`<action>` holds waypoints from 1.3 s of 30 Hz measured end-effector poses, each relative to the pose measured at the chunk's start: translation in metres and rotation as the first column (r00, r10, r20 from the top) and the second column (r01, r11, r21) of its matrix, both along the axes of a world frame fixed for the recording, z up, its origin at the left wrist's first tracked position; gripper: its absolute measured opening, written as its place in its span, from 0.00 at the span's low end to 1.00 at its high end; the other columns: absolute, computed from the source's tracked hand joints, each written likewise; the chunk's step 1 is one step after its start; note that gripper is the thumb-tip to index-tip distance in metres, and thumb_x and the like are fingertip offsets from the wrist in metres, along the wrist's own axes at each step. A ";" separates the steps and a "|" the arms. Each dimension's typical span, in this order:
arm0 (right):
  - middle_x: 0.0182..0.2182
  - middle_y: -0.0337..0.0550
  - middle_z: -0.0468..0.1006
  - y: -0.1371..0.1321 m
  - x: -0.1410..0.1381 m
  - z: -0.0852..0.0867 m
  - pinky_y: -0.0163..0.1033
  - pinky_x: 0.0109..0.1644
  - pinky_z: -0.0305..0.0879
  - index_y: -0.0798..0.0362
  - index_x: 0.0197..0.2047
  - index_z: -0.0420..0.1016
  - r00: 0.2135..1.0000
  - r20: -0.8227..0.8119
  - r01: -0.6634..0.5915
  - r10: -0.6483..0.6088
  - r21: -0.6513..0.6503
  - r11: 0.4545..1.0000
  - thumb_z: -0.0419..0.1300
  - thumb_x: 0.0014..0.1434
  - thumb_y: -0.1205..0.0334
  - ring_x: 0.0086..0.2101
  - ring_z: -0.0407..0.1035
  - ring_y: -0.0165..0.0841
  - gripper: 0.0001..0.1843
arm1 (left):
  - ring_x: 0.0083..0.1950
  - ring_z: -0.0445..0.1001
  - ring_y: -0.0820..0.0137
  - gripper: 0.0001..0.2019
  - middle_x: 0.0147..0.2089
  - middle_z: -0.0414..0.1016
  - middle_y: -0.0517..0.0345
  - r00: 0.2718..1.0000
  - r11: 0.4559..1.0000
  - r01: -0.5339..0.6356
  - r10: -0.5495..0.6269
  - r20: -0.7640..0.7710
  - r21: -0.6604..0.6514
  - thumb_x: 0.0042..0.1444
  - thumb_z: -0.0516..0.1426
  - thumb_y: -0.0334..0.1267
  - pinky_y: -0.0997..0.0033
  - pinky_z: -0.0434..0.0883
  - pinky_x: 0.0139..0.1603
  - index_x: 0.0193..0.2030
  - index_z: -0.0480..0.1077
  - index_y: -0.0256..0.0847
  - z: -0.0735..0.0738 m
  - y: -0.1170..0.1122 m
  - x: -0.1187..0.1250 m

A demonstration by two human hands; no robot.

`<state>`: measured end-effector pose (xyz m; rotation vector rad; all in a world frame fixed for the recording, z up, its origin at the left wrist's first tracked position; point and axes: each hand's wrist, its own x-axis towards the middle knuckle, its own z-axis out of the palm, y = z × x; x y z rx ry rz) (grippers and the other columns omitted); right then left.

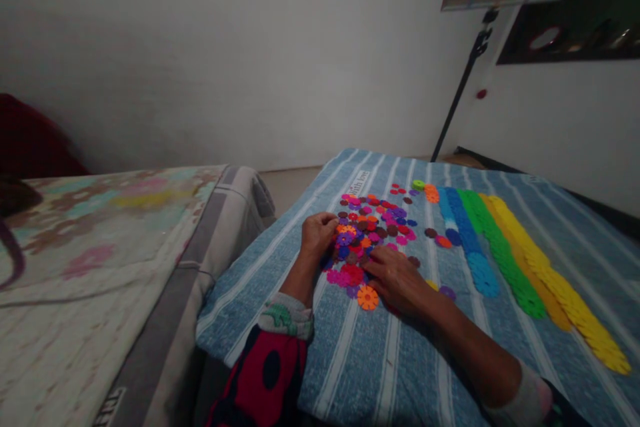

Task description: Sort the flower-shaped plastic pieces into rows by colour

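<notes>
A loose pile of small flower-shaped plastic discs [375,220] in pink, purple, red, orange, brown and dark blue lies on a blue striped cloth [345,353]. At the pile's left edge is my left hand [319,235], its fingers bent and drawn together; whatever may be between the fingertips is hidden. My right hand [397,277] reaches into the near right side of the pile, fingers apart and touching discs. Just beside its fingertips lies an orange disc [368,298]. To the right, overlapping discs form long rows: blue [463,220], green [500,260], orange-yellow [533,280] and yellow [555,287].
A few discs, including an orange stack [431,193] and a lime one [419,184], lie between pile and rows. Left, across a gap, is a bed-like surface with a floral cover [125,247]. A black stand [463,90] with a light bar rises behind the cloth, near the wall.
</notes>
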<state>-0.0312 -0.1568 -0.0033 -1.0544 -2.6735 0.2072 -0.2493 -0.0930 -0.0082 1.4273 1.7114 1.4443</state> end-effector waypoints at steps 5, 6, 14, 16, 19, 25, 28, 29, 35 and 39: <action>0.45 0.48 0.74 0.001 0.000 0.001 0.43 0.51 0.60 0.54 0.45 0.76 0.999 -0.052 0.003 -0.003 0.005 1.000 0.62 0.60 0.67 0.48 0.64 0.39 0.09 | 0.28 0.74 0.68 0.12 0.26 0.77 0.56 0.999 0.999 0.040 -0.039 -0.020 0.006 0.43 0.58 0.43 0.72 0.68 0.28 0.29 0.78 0.37 0.005 -0.001 -0.001; 0.46 0.48 0.74 0.001 0.000 0.001 0.43 0.51 0.60 0.54 0.45 0.76 0.997 -0.075 0.001 -0.001 0.002 1.000 0.62 0.59 0.68 0.48 0.65 0.39 0.09 | 0.28 0.73 0.68 0.13 0.26 0.77 0.56 0.999 0.999 0.039 -0.039 -0.021 0.003 0.43 0.58 0.43 0.72 0.68 0.28 0.30 0.78 0.37 0.005 -0.001 -0.001; 0.41 0.44 0.78 0.025 0.034 0.020 0.36 0.51 0.64 0.54 0.29 0.77 0.976 -0.168 0.127 -0.137 -0.069 0.990 0.59 0.59 0.72 0.45 0.70 0.33 0.09 | 0.27 0.73 0.67 0.12 0.23 0.76 0.58 0.999 0.999 0.050 -0.050 -0.019 0.000 0.42 0.58 0.44 0.72 0.68 0.26 0.28 0.78 0.38 0.007 -0.002 0.000; 0.43 0.43 0.79 0.039 0.063 0.028 0.36 0.53 0.63 0.52 0.31 0.79 0.942 -0.117 0.316 -0.315 -0.012 0.949 0.59 0.59 0.71 0.47 0.70 0.33 0.09 | 0.28 0.73 0.67 0.12 0.23 0.76 0.58 0.999 0.999 0.042 -0.042 -0.032 0.004 0.42 0.59 0.44 0.72 0.68 0.26 0.28 0.78 0.39 0.008 -0.002 0.000; 0.39 0.47 0.79 0.058 0.112 0.036 0.39 0.50 0.65 0.54 0.32 0.81 0.890 -0.076 0.452 -0.449 0.023 0.892 0.56 0.60 0.70 0.43 0.72 0.36 0.11 | 0.28 0.73 0.67 0.11 0.24 0.76 0.58 0.998 0.999 0.043 -0.043 -0.041 0.002 0.42 0.59 0.43 0.72 0.67 0.26 0.28 0.78 0.39 0.008 -0.001 0.001; 0.36 0.50 0.80 0.079 0.167 0.034 0.38 0.44 0.64 0.56 0.32 0.82 0.790 0.011 0.612 -0.613 0.061 0.789 0.57 0.58 0.69 0.41 0.73 0.39 0.11 | 0.27 0.72 0.68 0.11 0.24 0.76 0.58 0.995 0.996 0.091 -0.091 -0.042 0.005 0.43 0.58 0.44 0.73 0.66 0.27 0.25 0.77 0.39 0.004 0.001 0.002; 0.34 0.47 0.81 0.083 0.169 0.026 0.35 0.41 0.63 0.54 0.31 0.83 0.777 0.050 0.625 -0.627 0.057 0.779 0.59 0.57 0.69 0.40 0.73 0.37 0.10 | 0.26 0.71 0.68 0.12 0.24 0.76 0.58 0.995 0.996 0.094 -0.094 -0.033 0.000 0.43 0.59 0.45 0.73 0.66 0.26 0.26 0.77 0.39 0.003 0.001 0.002; 0.34 0.47 0.81 0.084 0.168 0.023 0.35 0.41 0.62 0.54 0.31 0.83 0.775 0.059 0.626 -0.629 0.055 0.778 0.59 0.57 0.69 0.39 0.73 0.36 0.10 | 0.26 0.71 0.68 0.12 0.24 0.76 0.58 0.995 0.996 0.091 -0.091 -0.035 -0.002 0.43 0.59 0.45 0.73 0.66 0.26 0.26 0.77 0.39 0.003 0.001 0.002; 0.34 0.47 0.81 0.089 0.167 0.012 0.34 0.39 0.61 0.54 0.31 0.83 0.771 0.098 0.627 -0.629 0.048 0.777 0.59 0.57 0.69 0.39 0.74 0.36 0.10 | 0.26 0.72 0.68 0.12 0.24 0.76 0.57 0.994 0.995 0.103 -0.103 -0.045 -0.004 0.43 0.59 0.45 0.72 0.66 0.26 0.27 0.78 0.39 0.002 0.001 0.001; 0.35 0.46 0.81 0.090 0.167 0.011 0.34 0.40 0.61 0.52 0.32 0.84 0.762 0.110 0.635 -0.638 0.069 0.770 0.60 0.57 0.68 0.40 0.74 0.36 0.10 | 0.26 0.72 0.68 0.12 0.24 0.76 0.57 0.996 0.996 0.090 -0.090 -0.027 -0.001 0.43 0.59 0.45 0.72 0.66 0.26 0.27 0.78 0.39 0.004 -0.001 0.003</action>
